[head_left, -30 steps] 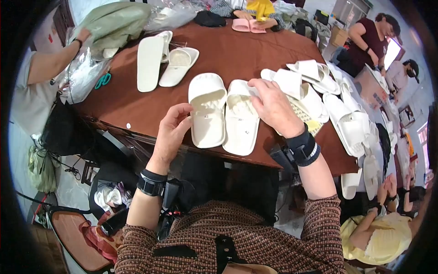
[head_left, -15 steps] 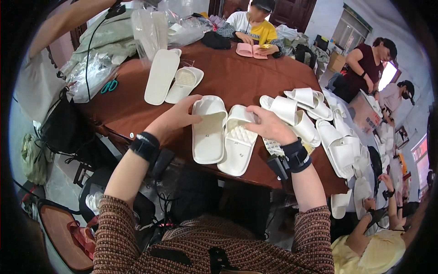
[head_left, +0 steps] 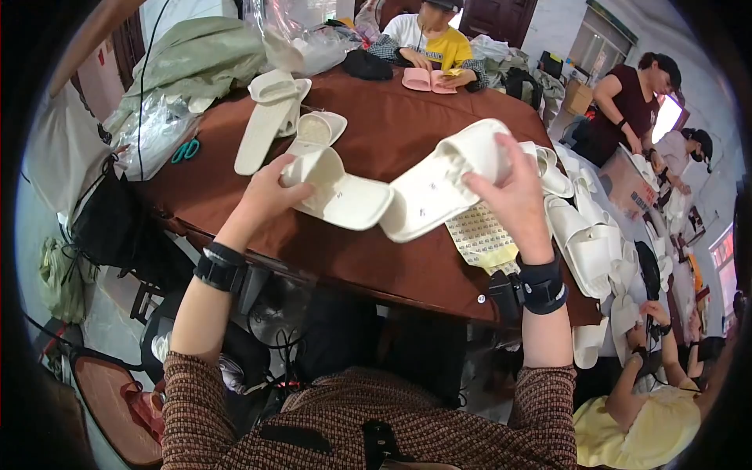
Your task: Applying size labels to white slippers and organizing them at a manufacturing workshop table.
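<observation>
Head view: the left hand point(head_left: 270, 192) keeps a closed grip on the left white slipper point(head_left: 345, 200), its thumb pressed against the strap and its fingers round the outer side. The right hand point(head_left: 517, 196) has its grip closed on the right white slipper point(head_left: 439, 196), thumb at the strap's opening and fingers along the outer edge. Both slippers are tilted above the brown-covered surface point(head_left: 352, 266), toes pointing apart and heel ends close together at the middle; whether the heels touch is hard to tell. Each insole bears a small dark printed mark.

Just below the right slipper, partly hidden by it, lies a cream label sheet point(head_left: 479, 237) with rows of small dark printed marks and a yellow lower part. A small round white sticker point(head_left: 482, 299) with a dark mark sits at the surface's near edge, beside the right wrist. The carton point(head_left: 627, 190) at the far right carries reddish printing, and dark lettering crosses the yellow-and-white top point(head_left: 452, 51) of a person on the far side, whose hands are at pink slippers point(head_left: 429, 81).

More white slippers point(head_left: 583, 243) lie heaped on the right; another pair point(head_left: 270, 117) stands beyond the left hand. Teal-handled scissors point(head_left: 186, 151) lie near the left edge, beside clear plastic bags point(head_left: 153, 133).
</observation>
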A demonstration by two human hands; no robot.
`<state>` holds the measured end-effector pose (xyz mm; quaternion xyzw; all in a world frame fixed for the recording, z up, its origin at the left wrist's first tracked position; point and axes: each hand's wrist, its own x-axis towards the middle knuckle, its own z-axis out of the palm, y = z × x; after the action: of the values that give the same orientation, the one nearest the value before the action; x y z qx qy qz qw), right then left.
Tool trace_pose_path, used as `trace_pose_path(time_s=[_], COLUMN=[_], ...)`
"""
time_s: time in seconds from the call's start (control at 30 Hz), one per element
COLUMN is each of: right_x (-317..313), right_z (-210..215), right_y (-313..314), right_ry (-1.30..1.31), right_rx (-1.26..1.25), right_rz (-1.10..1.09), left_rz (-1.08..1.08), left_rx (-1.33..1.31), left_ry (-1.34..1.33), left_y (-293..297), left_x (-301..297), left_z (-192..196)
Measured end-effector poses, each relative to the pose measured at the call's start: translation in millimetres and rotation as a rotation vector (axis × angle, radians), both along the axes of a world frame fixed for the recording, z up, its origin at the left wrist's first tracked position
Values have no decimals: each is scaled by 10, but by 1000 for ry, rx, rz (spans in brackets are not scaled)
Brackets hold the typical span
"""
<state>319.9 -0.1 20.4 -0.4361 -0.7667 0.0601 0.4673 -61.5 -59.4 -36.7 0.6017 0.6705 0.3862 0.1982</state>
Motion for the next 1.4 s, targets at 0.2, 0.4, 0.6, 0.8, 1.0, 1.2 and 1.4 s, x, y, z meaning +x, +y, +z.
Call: trace_pose_path(time_s=[0.2,0.4,0.6,0.8,1.0,1.2,1.4], right_x=[145,-41,-349,-275,-63,39,-192], right_z=[133,-20,-435,-541,-462,-315,-510], right_y=[54,-19,-182,-277,-294,-450,-653], right_ry=[385,165,46,164,227,185,268], right_rx=[30,5,-224,-294,-600,-706,-680], right_rz=[129,-9,83,223,309,279,444], left_rz=[209,280,217,179,178,166,82], left_rx=[159,244,244,269,281,279,335], left_ry=[158,291,409,375,395,384,229], left_y=[-221,-399,-622,-791,-862,-888,-968], left_x=[-18,389,881,891,899,911,1118], left_z=[-135,-289,-306,-264,-289,-302,-317])
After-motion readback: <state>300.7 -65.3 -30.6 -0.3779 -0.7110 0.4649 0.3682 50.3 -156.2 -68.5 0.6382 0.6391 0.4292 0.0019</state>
